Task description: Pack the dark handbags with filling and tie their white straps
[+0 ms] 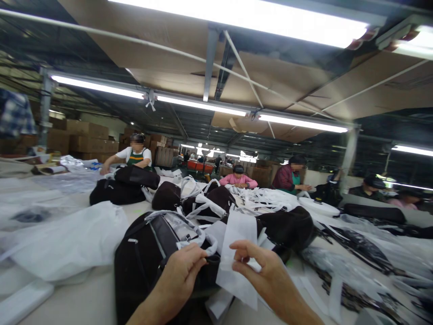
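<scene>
A black bag (pixel 135 257) sits right in front of me, its handle (pixel 211 245) wrapped in white material. The fingertips of my left hand (pixel 181 271) are pinched together at this wrapped handle, over the bag's right side. My right hand (pixel 265 271) is just to the right, its thumb and forefinger curved with a gap between them. Behind those fingers a wide white strip (pixel 238 234) hangs down over the bag's edge. Whether the fingertips touch the strip is not clear. More black bags (pixel 287 225) lie beyond, some with white wrapping on their straps.
White sheets (pixel 74 239) spread across the table's left side. White strips (pixel 267 198) are heaped farther back. Clear plastic and dark straps (pixel 358 246) lie at right. Several co-workers, one in a pink top (pixel 238 179), are around the table. Lamps (pixel 203 106) hang overhead.
</scene>
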Action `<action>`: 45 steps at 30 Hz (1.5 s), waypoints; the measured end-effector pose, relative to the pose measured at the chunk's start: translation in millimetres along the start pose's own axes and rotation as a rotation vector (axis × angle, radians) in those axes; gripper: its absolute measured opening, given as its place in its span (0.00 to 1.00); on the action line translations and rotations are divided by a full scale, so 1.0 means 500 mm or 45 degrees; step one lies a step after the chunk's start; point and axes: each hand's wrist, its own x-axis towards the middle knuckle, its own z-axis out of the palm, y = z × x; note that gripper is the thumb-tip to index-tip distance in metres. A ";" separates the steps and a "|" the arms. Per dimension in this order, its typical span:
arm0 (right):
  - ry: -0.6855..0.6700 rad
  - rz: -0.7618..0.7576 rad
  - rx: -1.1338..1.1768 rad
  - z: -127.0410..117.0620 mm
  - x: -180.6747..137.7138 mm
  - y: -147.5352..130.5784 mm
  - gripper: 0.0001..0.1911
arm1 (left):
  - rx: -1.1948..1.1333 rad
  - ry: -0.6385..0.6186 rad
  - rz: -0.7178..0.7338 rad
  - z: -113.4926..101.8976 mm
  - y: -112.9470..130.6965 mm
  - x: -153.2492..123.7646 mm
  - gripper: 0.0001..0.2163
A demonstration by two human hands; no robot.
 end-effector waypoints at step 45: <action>-0.561 0.011 -0.264 0.021 0.068 -0.072 0.16 | 0.203 0.078 0.170 0.005 -0.022 -0.006 0.08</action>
